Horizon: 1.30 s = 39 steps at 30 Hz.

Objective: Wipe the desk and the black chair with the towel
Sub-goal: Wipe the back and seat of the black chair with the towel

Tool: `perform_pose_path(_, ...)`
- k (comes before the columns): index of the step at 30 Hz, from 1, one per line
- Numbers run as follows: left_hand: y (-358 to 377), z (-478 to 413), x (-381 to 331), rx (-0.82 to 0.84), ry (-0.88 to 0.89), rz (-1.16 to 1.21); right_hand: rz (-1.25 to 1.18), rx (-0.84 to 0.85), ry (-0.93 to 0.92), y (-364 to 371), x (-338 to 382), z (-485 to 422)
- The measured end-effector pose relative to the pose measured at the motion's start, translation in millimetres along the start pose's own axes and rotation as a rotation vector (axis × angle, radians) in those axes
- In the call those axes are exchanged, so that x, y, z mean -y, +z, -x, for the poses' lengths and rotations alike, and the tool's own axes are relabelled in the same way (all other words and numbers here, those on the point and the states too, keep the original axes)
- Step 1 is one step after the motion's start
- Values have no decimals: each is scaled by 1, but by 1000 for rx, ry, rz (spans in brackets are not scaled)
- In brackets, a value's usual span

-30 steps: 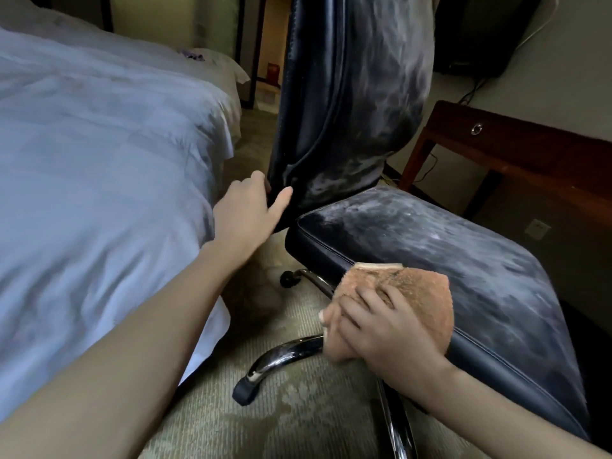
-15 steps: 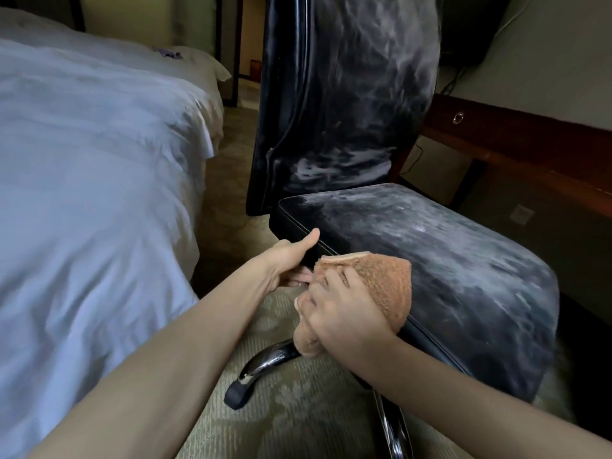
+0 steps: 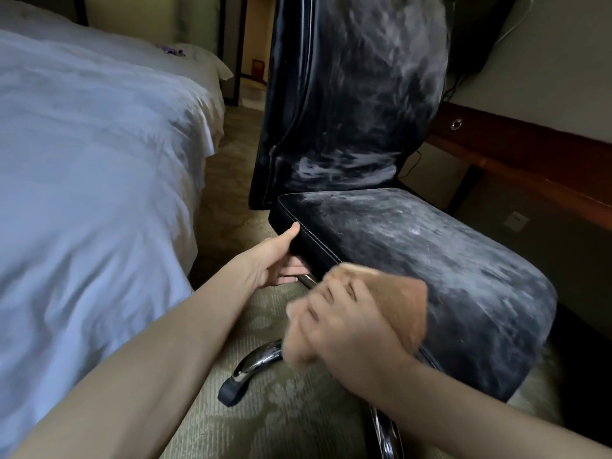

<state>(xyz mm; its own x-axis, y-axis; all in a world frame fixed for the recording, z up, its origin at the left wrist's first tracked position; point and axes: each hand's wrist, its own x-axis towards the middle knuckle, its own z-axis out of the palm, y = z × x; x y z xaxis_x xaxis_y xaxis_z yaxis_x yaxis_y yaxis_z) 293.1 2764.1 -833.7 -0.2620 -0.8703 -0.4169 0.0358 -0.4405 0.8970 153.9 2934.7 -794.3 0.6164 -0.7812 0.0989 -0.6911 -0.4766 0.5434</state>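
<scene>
The black chair [image 3: 430, 253] stands in the middle, its seat and backrest streaked with pale dust. My left hand [image 3: 273, 260] grips the seat's left front edge, thumb on the side and fingers curled underneath. My right hand [image 3: 344, 323], blurred by motion, holds the orange towel [image 3: 402, 306] bunched against the seat's near front edge. The brown wooden desk [image 3: 516, 150] runs along the wall on the right, behind the chair.
A bed with white sheets [image 3: 92, 180] fills the left side, close to the chair. The chair's chrome legs [image 3: 261, 359] spread over the patterned carpet below my hands. A dark screen and cables [image 3: 477, 31] sit above the desk.
My left hand left the backrest's edge, came down and took hold of the seat's front edge. My right hand keeps rubbing the towel along the seat's near edge.
</scene>
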Motion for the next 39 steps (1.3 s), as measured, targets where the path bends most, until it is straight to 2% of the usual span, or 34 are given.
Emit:
perform_pose_path(2,5,3,-5,42,-12,-48,-48,-67,3,-5,-3,-25)
perform_pose_path(5,6,1,-7,121,-28,-112,4,25,53,-10,-8,-55)
perform_pose_path(7,5,-2,-6,68,11,-101,55,150,80,-5,-13,-56)
perform_pose_path(11,13,-3,-7,19,-25,-87,24,194,81,-13,-14,-26)
perform_pose_path(14,18,-4,-8,-90,-21,-2,7,284,47,-12,-10,1)
perform_pose_path(19,19,-13,-12,-239,92,194,17,376,14,-23,8,28)
perform_pose_path(24,20,-14,-12,-307,155,196,-97,313,23,-38,13,29)
perform_pose_path(27,20,-9,-13,-233,112,180,-180,247,40,-32,18,12)
perform_pose_path(30,7,5,-12,-28,4,44,-160,88,61,-30,18,-13)
perform_pose_path(32,-8,10,-8,89,-50,12,-106,57,80,-29,9,-35)
perform_pose_path(35,-27,13,-5,129,-73,32,11,96,158,-24,-4,-70)
perform_pose_path(39,-29,19,-7,118,-36,69,9,147,150,-18,-7,-95)
